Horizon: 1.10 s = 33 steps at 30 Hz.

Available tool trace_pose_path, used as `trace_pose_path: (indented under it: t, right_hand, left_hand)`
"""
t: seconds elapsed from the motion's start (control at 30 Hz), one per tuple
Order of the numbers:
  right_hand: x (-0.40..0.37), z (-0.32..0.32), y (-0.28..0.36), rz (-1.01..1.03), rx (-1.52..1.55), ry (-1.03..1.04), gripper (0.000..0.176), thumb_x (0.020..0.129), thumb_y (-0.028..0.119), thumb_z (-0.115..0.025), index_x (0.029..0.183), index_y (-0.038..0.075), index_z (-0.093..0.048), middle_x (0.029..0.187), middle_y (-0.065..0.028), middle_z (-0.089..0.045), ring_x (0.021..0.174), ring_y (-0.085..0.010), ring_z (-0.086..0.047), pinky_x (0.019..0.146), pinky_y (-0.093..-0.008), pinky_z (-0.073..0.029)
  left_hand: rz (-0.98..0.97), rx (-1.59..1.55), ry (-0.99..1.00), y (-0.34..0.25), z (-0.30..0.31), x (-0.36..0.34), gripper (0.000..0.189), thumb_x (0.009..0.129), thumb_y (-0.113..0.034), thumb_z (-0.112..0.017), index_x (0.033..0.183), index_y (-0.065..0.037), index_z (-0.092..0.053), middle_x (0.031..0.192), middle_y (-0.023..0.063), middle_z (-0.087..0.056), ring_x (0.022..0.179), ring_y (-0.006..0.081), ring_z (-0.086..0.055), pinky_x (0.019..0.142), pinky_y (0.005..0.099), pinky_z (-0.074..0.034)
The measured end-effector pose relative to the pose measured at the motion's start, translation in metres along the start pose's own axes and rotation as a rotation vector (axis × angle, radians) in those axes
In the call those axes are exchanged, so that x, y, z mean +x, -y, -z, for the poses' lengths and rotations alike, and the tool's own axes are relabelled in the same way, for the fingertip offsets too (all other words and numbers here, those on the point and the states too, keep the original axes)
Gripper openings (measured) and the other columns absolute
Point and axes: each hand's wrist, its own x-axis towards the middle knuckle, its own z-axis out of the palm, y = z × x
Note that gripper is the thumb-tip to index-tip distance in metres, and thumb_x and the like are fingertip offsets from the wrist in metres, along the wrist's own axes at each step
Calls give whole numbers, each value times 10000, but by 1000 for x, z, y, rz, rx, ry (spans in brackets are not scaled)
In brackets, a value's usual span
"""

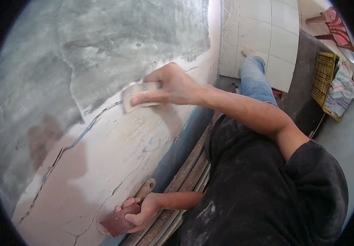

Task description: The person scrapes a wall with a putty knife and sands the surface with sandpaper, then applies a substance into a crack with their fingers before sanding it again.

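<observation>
My right hand is closed around a folded piece of sandpaper, its beige back showing faint print, and presses it against the wall at the upper end of a long crack. The fingers are slightly blurred. Lower down, my left hand grips a putty knife by its wooden handle, with the wide reddish-brown blade towards the wall. Part of the handle is hidden by the fingers. Grey plaster covers the wall above the long crack; below it the surface is whitish, with a thinner crack.
Long rusty pipes or bars lie along the wall's foot, beside my body. White floor tiles are near my outstretched leg. At right are a yellow crate, a striped sack and red chairs.
</observation>
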Motion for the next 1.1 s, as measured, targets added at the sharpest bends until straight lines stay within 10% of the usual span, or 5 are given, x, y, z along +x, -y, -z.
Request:
trace_pose_path:
  t: [1.1]
  right_hand:
    - [5, -2, -13, 107, -154, -108, 651, 677, 629, -706, 557, 3, -579, 423, -74, -409, 406, -156, -380, 415, -328, -349]
  left_hand:
    - [5, -3, 4, -5, -4, -3, 388, 787, -214, -500, 1038, 72, -423, 833, 235, -595, 441, 168, -441, 382, 262, -313]
